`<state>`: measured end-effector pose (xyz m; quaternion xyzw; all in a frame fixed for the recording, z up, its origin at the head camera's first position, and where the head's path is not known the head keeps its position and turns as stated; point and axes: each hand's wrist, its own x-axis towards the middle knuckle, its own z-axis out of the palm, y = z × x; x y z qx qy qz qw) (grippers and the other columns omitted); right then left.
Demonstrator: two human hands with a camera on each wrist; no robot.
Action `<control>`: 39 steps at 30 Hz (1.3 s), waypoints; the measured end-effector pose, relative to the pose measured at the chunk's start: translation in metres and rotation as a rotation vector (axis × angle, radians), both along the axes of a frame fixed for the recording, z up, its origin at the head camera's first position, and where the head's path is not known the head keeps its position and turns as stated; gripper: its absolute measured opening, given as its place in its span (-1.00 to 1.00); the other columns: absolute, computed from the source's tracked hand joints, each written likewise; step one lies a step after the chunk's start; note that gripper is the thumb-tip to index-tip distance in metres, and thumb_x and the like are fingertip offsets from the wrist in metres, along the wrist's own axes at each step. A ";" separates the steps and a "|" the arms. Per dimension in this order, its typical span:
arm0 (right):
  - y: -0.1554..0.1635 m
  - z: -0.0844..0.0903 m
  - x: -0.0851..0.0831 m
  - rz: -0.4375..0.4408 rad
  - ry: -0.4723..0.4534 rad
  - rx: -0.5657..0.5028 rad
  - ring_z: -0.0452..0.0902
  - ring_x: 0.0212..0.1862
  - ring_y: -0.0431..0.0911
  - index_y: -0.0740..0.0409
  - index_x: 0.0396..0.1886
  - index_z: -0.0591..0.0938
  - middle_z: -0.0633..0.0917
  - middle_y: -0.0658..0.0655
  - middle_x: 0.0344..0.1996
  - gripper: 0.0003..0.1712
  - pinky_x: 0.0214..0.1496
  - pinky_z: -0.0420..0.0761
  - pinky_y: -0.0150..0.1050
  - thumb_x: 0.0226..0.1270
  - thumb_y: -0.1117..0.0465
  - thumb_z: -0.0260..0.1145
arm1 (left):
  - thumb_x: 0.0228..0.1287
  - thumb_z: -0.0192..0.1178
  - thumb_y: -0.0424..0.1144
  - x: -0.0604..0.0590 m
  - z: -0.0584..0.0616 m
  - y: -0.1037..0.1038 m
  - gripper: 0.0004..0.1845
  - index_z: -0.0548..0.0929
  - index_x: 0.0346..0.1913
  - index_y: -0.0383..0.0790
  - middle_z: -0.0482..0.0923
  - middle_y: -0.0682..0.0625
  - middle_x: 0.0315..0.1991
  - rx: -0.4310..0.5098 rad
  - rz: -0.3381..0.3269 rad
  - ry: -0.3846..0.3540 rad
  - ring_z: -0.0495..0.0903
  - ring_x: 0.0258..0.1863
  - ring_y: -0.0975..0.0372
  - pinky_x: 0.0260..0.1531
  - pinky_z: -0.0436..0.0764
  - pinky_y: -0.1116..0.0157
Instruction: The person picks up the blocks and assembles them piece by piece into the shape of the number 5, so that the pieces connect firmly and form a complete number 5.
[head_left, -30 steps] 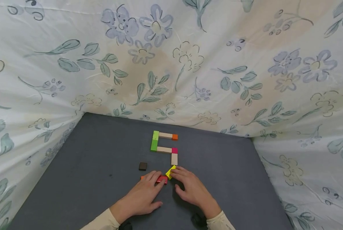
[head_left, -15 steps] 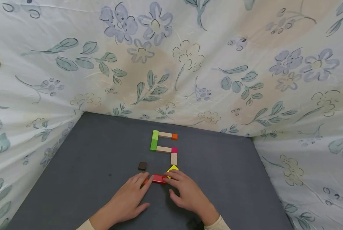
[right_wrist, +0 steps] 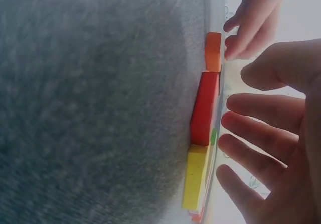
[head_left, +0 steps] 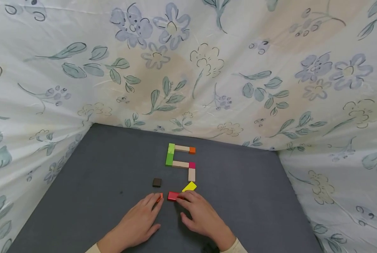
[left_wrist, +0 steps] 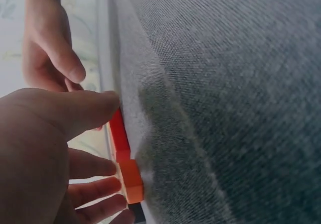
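Note:
In the head view my left hand [head_left: 137, 215] has its fingertips on an orange block [head_left: 161, 197], partly covering it. Just right of that, a red block [head_left: 172, 196] lies flat, with the fingertips of my right hand [head_left: 202, 215] at its right end. Behind the right hand's fingers a yellow block [head_left: 189, 186] lies at a slant. The left wrist view has the fingers beside the orange block [left_wrist: 131, 181], thumb over the red block [left_wrist: 119, 138]. In the right wrist view, loosely spread fingers are alongside the red block [right_wrist: 203, 111] and yellow block [right_wrist: 194, 176].
A dark brown block [head_left: 156, 182] lies alone behind the left hand. Farther back, green blocks [head_left: 169, 154], pale wooden blocks [head_left: 180, 164], a pink block [head_left: 192, 165] and an orange-red block [head_left: 192, 150] form an angular line on the dark grey cloth [head_left: 112, 161]. Floral curtains [head_left: 188, 88] surround it.
My left hand has drawn left off the red block, onto the orange one. My right hand has moved from the yellow block to the red one. The yellow block has turned; the red shifted slightly left.

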<state>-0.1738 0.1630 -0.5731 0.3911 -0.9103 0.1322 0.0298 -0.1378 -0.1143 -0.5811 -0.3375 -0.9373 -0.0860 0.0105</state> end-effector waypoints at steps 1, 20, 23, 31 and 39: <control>0.000 -0.001 0.000 0.000 0.004 0.007 0.52 0.32 -0.13 0.07 0.37 0.74 0.65 -0.03 0.30 -0.50 0.39 0.60 -0.08 0.51 0.06 0.45 | 0.47 0.42 0.16 -0.001 -0.001 0.001 -0.12 0.43 0.61 -0.33 0.29 -0.22 0.59 -0.008 -0.002 -0.004 0.36 0.52 -0.04 0.41 0.51 -0.01; 0.000 -0.006 -0.003 -0.009 -0.004 0.021 0.53 0.33 -0.15 0.03 0.34 0.76 0.67 -0.06 0.28 -0.54 0.43 0.56 -0.02 0.52 0.07 0.45 | 0.47 0.44 0.11 -0.019 -0.002 0.007 -0.17 0.49 0.55 -0.39 0.32 -0.23 0.57 0.001 0.010 0.021 0.37 0.52 -0.03 0.35 0.58 0.04; 0.001 -0.005 -0.003 -0.014 -0.010 0.014 0.53 0.33 -0.15 0.04 0.34 0.76 0.67 -0.05 0.29 -0.54 0.43 0.55 -0.03 0.52 0.08 0.45 | 0.46 0.45 0.11 -0.021 -0.004 0.010 -0.15 0.47 0.57 -0.39 0.31 -0.23 0.58 0.001 0.005 0.040 0.37 0.53 -0.03 0.35 0.57 0.04; 0.001 -0.004 -0.002 -0.023 -0.017 -0.004 0.54 0.33 -0.15 0.04 0.32 0.77 0.68 -0.05 0.27 -0.56 0.44 0.55 -0.03 0.51 0.09 0.46 | 0.43 0.48 0.09 -0.024 -0.008 0.014 -0.15 0.49 0.55 -0.41 0.34 -0.24 0.55 0.036 0.009 0.077 0.40 0.51 -0.04 0.35 0.57 0.02; 0.002 -0.005 -0.001 -0.023 -0.025 -0.014 0.54 0.33 -0.14 0.05 0.32 0.77 0.68 -0.04 0.28 -0.55 0.45 0.54 -0.02 0.50 0.10 0.47 | 0.44 0.47 0.07 -0.024 -0.009 0.017 -0.17 0.49 0.54 -0.41 0.35 -0.25 0.55 0.055 0.020 0.068 0.40 0.52 -0.05 0.37 0.56 -0.01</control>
